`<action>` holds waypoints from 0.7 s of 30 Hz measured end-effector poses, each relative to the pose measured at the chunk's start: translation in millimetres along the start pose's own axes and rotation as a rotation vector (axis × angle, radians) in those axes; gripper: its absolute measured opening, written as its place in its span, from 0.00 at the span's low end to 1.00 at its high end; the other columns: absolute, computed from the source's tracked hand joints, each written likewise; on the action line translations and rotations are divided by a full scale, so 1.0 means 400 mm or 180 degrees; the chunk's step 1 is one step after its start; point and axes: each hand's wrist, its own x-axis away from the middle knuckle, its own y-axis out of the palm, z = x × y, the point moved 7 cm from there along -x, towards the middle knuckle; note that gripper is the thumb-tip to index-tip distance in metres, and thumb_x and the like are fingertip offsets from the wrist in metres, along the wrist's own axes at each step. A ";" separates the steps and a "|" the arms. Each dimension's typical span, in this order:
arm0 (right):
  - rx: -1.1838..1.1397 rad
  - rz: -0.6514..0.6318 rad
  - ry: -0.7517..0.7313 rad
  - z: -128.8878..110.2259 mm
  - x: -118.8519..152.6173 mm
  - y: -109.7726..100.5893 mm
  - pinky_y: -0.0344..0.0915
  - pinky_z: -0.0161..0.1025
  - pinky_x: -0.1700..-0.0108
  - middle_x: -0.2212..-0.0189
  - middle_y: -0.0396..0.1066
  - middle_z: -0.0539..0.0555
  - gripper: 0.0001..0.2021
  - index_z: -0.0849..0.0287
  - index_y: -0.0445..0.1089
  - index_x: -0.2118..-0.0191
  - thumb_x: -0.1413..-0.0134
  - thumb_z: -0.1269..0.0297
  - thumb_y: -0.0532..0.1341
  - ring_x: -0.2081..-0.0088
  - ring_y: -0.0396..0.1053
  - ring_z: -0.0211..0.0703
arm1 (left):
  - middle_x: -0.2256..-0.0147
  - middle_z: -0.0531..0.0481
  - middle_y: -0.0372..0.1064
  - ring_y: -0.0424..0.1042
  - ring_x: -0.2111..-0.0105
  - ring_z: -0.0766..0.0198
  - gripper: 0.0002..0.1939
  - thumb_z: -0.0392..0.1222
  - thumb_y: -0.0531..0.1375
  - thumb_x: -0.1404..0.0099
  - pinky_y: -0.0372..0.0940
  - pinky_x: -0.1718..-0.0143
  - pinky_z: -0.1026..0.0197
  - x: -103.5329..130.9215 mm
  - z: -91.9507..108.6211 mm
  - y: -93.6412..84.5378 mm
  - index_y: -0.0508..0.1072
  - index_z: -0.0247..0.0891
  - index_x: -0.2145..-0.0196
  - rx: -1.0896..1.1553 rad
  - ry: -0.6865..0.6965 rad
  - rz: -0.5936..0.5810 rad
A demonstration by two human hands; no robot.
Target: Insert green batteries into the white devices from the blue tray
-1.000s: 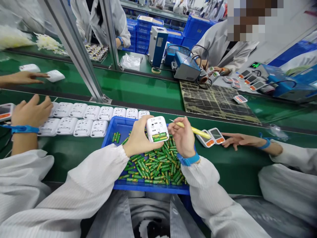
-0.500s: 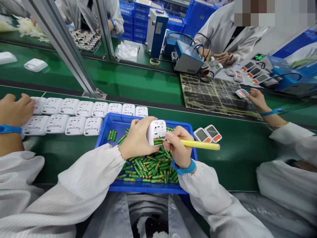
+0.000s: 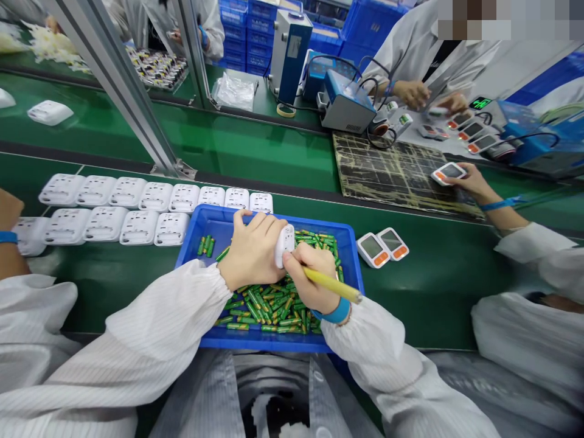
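My left hand (image 3: 253, 252) is closed around a small white electronic device (image 3: 286, 238), which is tilted on edge above the batteries. In my right hand (image 3: 316, 274) is a yellow-handled stick tool (image 3: 336, 286), its rear end pointing down to the right. My right fingertips meet the device's lower edge, and the tool's tip is hidden there. Beneath both hands lies a blue tray (image 3: 274, 342) holding many loose green batteries (image 3: 269, 307). Two white devices with grey screens and orange buttons (image 3: 381, 248) rest just right of the tray.
Two rows of white devices (image 3: 106, 224) lie back-up to the left. A metal post (image 3: 123, 91) rises behind them. Co-workers' hands are at both sides; the right one (image 3: 477, 182) holds a device over a dark mat (image 3: 387, 176). Blue instruments (image 3: 349, 100) stand across the belt.
My left hand has turned the device more edge-on. My right hand has shifted left, and the tool's rear end has swung down. The left co-worker's hand has pulled back from the rows.
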 end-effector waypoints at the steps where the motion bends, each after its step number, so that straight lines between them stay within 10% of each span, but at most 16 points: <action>1: 0.0162 0.0007 -0.0027 -0.004 -0.001 -0.001 0.46 0.39 0.75 0.86 0.55 0.47 0.18 0.54 0.56 0.82 0.46 0.64 0.62 0.81 0.52 0.37 | 0.56 0.39 0.74 0.69 0.54 0.43 0.26 0.44 0.61 0.49 0.48 0.47 0.38 0.000 0.001 0.003 0.69 0.37 0.51 -0.0094 0.0031 -0.0020; 6: 0.0471 0.0495 0.0330 0.054 -0.034 -0.043 0.42 0.39 0.75 0.86 0.50 0.46 0.15 0.54 0.56 0.81 0.50 0.66 0.62 0.80 0.46 0.37 | 0.57 0.41 0.72 0.69 0.54 0.43 0.29 0.46 0.64 0.56 0.52 0.48 0.39 -0.003 -0.011 -0.011 0.68 0.37 0.55 0.0022 -0.0294 -0.0112; 10: -0.0762 0.0951 0.0734 0.113 -0.051 -0.071 0.45 0.36 0.78 0.87 0.49 0.44 0.19 0.54 0.50 0.82 0.48 0.65 0.61 0.82 0.48 0.35 | 0.55 0.43 0.71 0.69 0.52 0.46 0.35 0.48 0.67 0.59 0.55 0.49 0.43 -0.005 -0.034 -0.040 0.65 0.38 0.53 0.0284 -0.0669 0.0075; 21: -0.1639 0.0754 0.0783 0.100 -0.033 -0.038 0.48 0.34 0.81 0.91 0.54 0.42 0.20 0.55 0.55 0.82 0.47 0.61 0.64 0.87 0.50 0.32 | 0.55 0.45 0.71 0.70 0.53 0.47 0.35 0.48 0.69 0.60 0.55 0.48 0.45 -0.010 -0.065 -0.043 0.64 0.40 0.53 0.0491 -0.0773 0.0234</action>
